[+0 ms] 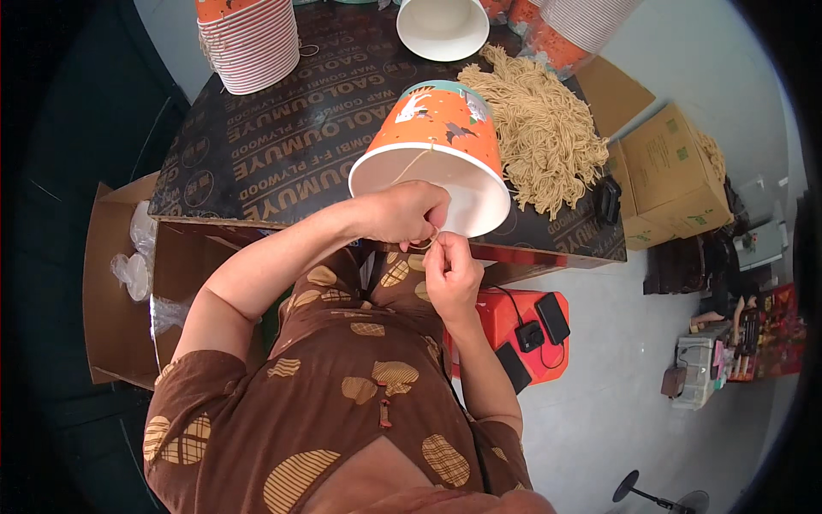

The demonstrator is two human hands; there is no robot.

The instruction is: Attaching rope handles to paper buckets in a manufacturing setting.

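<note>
An orange paper bucket [396, 127] with white animal pictures lies tipped on the table, its white open mouth toward me. A tan cord [413, 165] comes through a hole near its rim and runs down inside the mouth to my hands. My left hand [401, 214] is closed on the cord in front of the bucket's mouth. Just to its right, my right hand [454, 272] pinches the cord's end, with a small loop between the two hands. The fingertips partly hide how the cord is wound.
A heap of tan cords [548, 128] lies right of the bucket on the dark printed table [282, 120]. Nested buckets [250, 47] stand back left; a white-mouthed bucket [443, 27] lies at the back. Cardboard boxes [676, 180] are at right; a red stool [548, 364] holds black devices.
</note>
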